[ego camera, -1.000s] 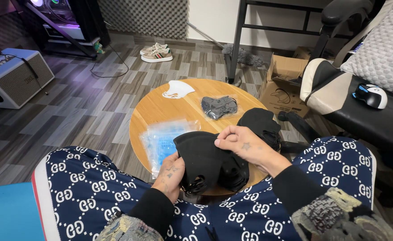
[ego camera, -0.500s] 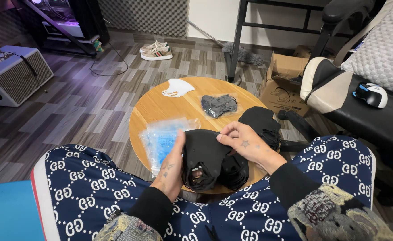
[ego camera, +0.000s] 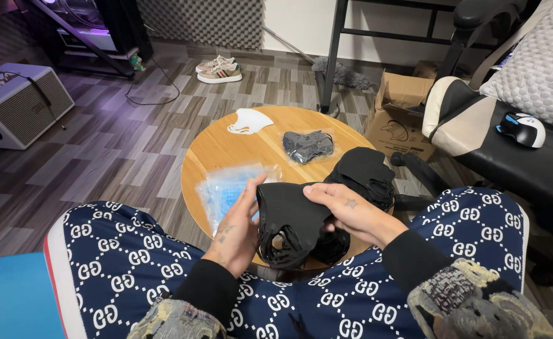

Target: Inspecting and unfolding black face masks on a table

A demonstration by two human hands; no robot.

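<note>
Right, both hands busy over the near edge of the round wooden table (ego camera: 226,147). Left hand (ego camera: 237,229) upright, fingers stretched flat against the left side of a bundle of black fabric face masks (ego camera: 287,221), thumb tucked in behind. Right hand (ego camera: 352,213) draped over the top right of the same bundle, fingers curled down and pinching the uppermost mask. Bundle lifted just above the tabletop between the two palms, ear loops dangling underneath.

Just behind the right hand, a loose heap of more black masks (ego camera: 364,172) lying on the table's right side. Left of the bundle, a stack of clear plastic sleeves with blue print (ego camera: 223,188), touching the left fingertips or very nearly, hard to tell which. Further back, a sealed clear pouch of dark grey masks (ego camera: 308,145) near the middle, and a single white mask (ego camera: 249,120) at the far rim.

Knees in navy patterned trousers (ego camera: 125,251) framing the table. On the wooden floor beyond, a pair of pale sneakers (ego camera: 218,68), an open cardboard box (ego camera: 402,113) to the right, a grey speaker cabinet (ego camera: 19,107) off left.
</note>
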